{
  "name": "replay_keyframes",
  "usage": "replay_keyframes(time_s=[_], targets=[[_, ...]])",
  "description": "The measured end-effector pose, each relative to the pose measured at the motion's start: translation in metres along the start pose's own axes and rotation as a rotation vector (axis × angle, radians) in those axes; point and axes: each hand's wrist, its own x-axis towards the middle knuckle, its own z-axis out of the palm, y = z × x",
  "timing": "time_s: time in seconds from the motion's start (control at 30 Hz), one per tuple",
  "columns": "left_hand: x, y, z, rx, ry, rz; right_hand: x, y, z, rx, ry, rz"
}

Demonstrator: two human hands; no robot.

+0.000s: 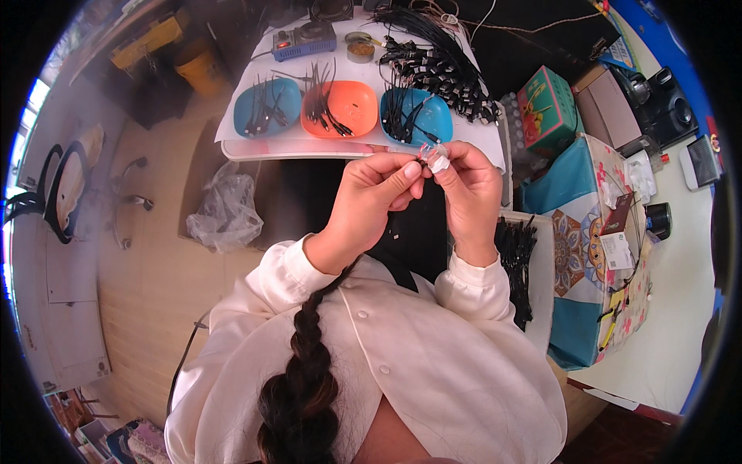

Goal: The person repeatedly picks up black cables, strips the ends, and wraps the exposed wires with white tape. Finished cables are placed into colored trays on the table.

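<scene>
My left hand [377,185] pinches the end of a short black cable [421,163] between thumb and fingertips. Thin red and pale wires [425,150] stick out of it. My right hand [472,185] meets them from the other side, its thumb and forefinger closed at the wire ends. White tape [439,163] covers those fingertips and hides the exact contact. Just beyond my hands stands a blue tray [443,119] with black cables [397,124] in it. An orange tray [366,104] and another blue tray [243,110], both holding cables, are to its left.
Behind the trays are a blue-and-grey soldering or heating unit [304,42], a round tin [360,52] and a heap of black USB cables [440,64]. More cables fill a white foam box [539,278] at my right. A clear plastic bag [226,209] lies left, below the table edge [290,152].
</scene>
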Motion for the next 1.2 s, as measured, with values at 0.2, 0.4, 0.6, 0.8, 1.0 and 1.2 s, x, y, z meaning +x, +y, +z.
replay_keyframes(time_s=[0.2,0.4,0.6,0.8,1.0,1.2], targets=[[0.001,-0.005,-0.004,-0.110,-0.021,-0.070,0.000,0.013,0.001,0.500,-0.045,0.275],[0.000,0.007,-0.013,0.232,-0.117,-0.219,0.001,0.014,-0.021,0.331,-0.122,0.441],[0.004,0.004,-0.023,0.453,-0.049,-0.126,0.029,0.034,-0.052,0.186,-0.145,0.538],[0.010,-0.003,-0.038,0.188,0.079,-0.141,0.204,0.072,-0.156,-1.041,0.184,-0.085],[0.009,-0.001,-0.048,0.029,0.117,-0.176,0.273,0.121,-0.206,-1.514,0.069,-0.112],[0.012,0.006,-0.062,-0.026,0.115,-0.169,0.266,0.079,-0.186,-1.303,0.042,-0.118]])
